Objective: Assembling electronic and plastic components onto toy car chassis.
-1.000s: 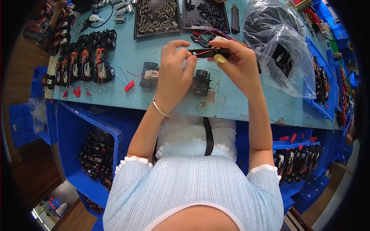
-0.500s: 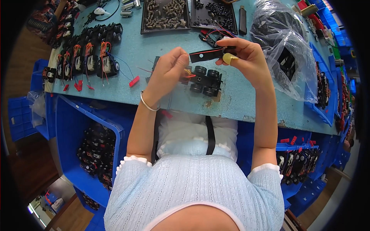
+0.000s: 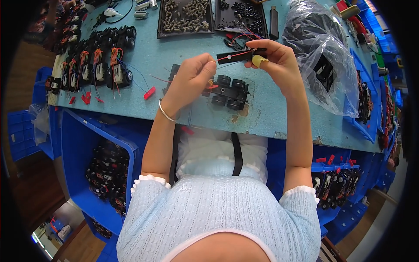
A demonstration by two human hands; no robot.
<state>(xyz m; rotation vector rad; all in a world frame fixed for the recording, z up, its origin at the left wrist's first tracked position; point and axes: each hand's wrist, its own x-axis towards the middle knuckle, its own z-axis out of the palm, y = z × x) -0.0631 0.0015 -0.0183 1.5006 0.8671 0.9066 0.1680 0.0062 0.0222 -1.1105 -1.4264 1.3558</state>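
Observation:
My right hand (image 3: 277, 63), its thumb wearing a yellow finger cover, grips a flat black plastic piece (image 3: 222, 60) with a round hole. Across that piece runs a red wire (image 3: 238, 55), drawn out straight toward my left hand (image 3: 194, 76). The left thumb and fingers pinch the wire's end. A thinner dark wire also stretches between the hands. Below them a black toy car chassis (image 3: 229, 93) with small wheels lies on the table, partly hidden by my left hand. Orange wires (image 3: 212, 85) come out of it.
Several wired chassis (image 3: 117, 72) stand in a row at the left. Trays of springs (image 3: 187, 17) and small black parts (image 3: 244, 17) sit at the back. A plastic bag (image 3: 318, 56) is at the right. Blue bins (image 3: 98, 126) flank me below the table edge.
The red wire now lies straighter across the black piece, and a dark wire shows below it between my hands. Both hands have barely shifted and keep their grips.

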